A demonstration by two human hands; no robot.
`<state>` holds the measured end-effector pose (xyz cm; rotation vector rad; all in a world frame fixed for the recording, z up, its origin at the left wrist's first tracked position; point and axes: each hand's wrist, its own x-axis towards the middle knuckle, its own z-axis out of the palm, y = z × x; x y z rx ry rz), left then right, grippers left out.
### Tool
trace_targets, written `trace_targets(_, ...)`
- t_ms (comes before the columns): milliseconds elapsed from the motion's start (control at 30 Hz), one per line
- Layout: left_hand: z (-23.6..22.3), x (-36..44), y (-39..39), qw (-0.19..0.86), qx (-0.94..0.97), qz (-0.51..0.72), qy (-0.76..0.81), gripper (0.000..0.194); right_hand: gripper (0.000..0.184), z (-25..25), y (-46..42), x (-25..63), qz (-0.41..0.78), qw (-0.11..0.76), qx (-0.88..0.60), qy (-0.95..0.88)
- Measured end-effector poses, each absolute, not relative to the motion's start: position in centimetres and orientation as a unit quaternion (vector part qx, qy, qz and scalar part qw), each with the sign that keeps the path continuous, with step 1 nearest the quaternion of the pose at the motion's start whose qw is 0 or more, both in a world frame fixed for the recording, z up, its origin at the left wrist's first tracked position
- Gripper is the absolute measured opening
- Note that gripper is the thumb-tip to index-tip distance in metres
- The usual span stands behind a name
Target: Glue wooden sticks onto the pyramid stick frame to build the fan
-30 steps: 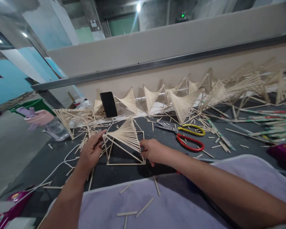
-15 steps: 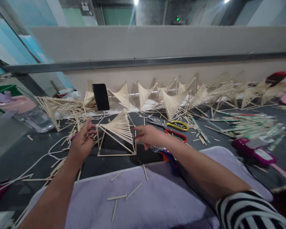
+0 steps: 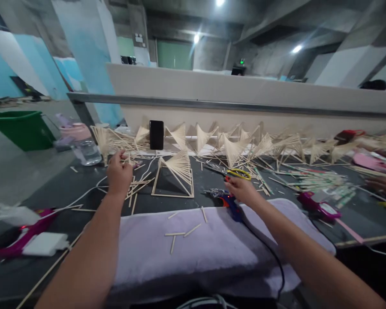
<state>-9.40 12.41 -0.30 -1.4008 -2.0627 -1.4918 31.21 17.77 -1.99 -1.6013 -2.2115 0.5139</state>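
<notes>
My left hand point(image 3: 119, 174) hovers over loose wooden sticks point(image 3: 138, 185) on the left, fingers apart and holding nothing that I can see. My right hand point(image 3: 242, 189) has its fingers closed at the red handle of the scissors point(image 3: 239, 173), whose other loop is yellow; the blades point left on the dark table. Just below that hand lies a blue and orange glue gun point(image 3: 233, 209) with a messy nozzle. Between my hands stands a twisted stick model point(image 3: 178, 167) on a square base, touched by neither hand.
Several similar stick models point(image 3: 233, 150) line the back by a board. A black phone point(image 3: 156, 134) leans upright there. A water bottle point(image 3: 85, 146) stands left. Short stick pieces lie on a lilac cloth point(image 3: 212, 253) in front. At right are a magenta glue gun point(image 3: 321, 208) and another person's hand point(image 3: 384, 185).
My right hand has left the stick model's side and moved right to the scissors. My left hand has drawn away from the model to the left. The head view has tilted up.
</notes>
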Motion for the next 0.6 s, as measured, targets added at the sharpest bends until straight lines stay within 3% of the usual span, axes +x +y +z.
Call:
trace_targets(133, 0.0, -10.9, 12.0, 0.123, -0.455, -0.482, -0.739, 0.046, 0.028, -3.6, 15.4, 32.0, 0.077, 0.161, -0.617, -0.766)
trace_targets(333, -0.1, -11.7, 11.8, 0.087, -0.466, -0.443, -0.761, 0.035, 0.041, -3.6, 14.9, 31.8, 0.119, 0.050, -0.646, -0.753)
trace_targets(600, 0.4, -17.7, 9.3, 0.054, -0.392, -0.349, -0.849, 0.028, 0.038, -4.1, 15.1, 31.8, 0.126, 0.067, -0.639, -0.756)
